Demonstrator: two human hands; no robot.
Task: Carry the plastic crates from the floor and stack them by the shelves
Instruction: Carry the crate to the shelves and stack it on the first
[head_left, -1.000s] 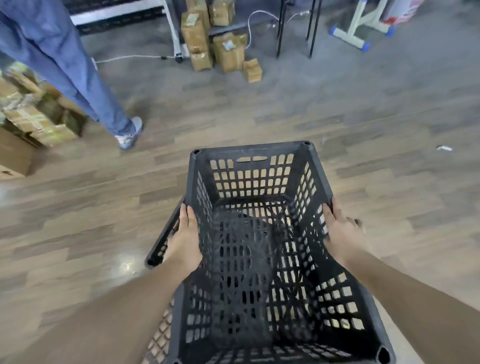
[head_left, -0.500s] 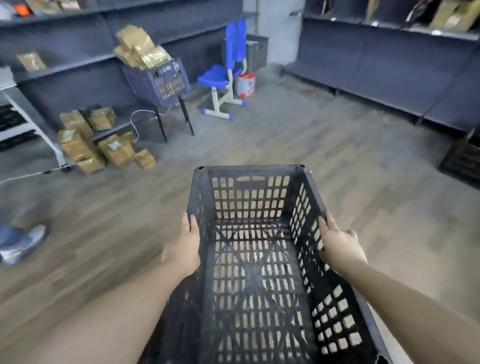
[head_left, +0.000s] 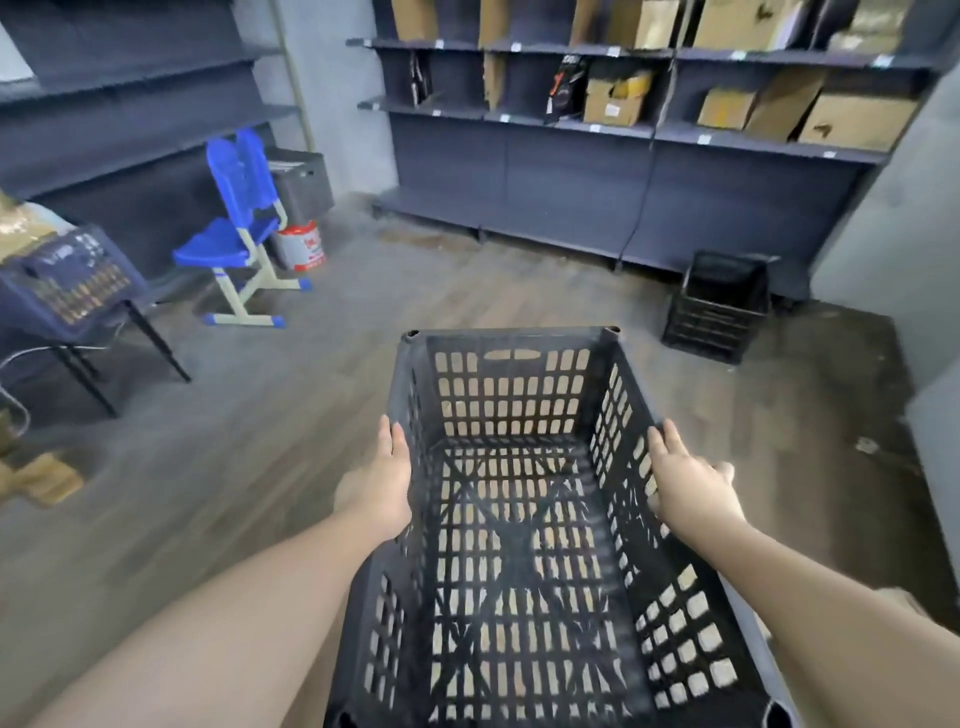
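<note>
We hold one empty black plastic crate (head_left: 519, 519) out in front of us at about waist height, clear of the wood-pattern floor (head_left: 260, 467), its open top facing up. The left hand (head_left: 382, 488) lies flat against the outside of the left wall, fingers (head_left: 392, 441) pressed together and pointing forward along the rim. The right hand (head_left: 685, 486) mirrors it on the right wall, its fingers (head_left: 662, 441) laid together over the rim and the thumb hooked outside. Neither hand pinches; the crate is squeezed between the two palms.

We judge the crate light and stiff: its walls and base are open lattice, it carries nothing, and the walls show no bowing under the squeeze. The smooth plastic may slip under a palm grip alone, so the cut-out handle slot (head_left: 511, 355) in the far wall, or the rolled rim, looks the surer hold.

Count: two crates in view, the one carried and a second black crate (head_left: 719, 306) standing on the floor at the foot of the dark shelves (head_left: 623, 130) ahead to the right; whether that one is a single crate or a nested stack we cannot tell. We also see one blue chair (head_left: 239, 228) and one red-and-white bucket (head_left: 301, 247) beside it, left of the path.
</note>
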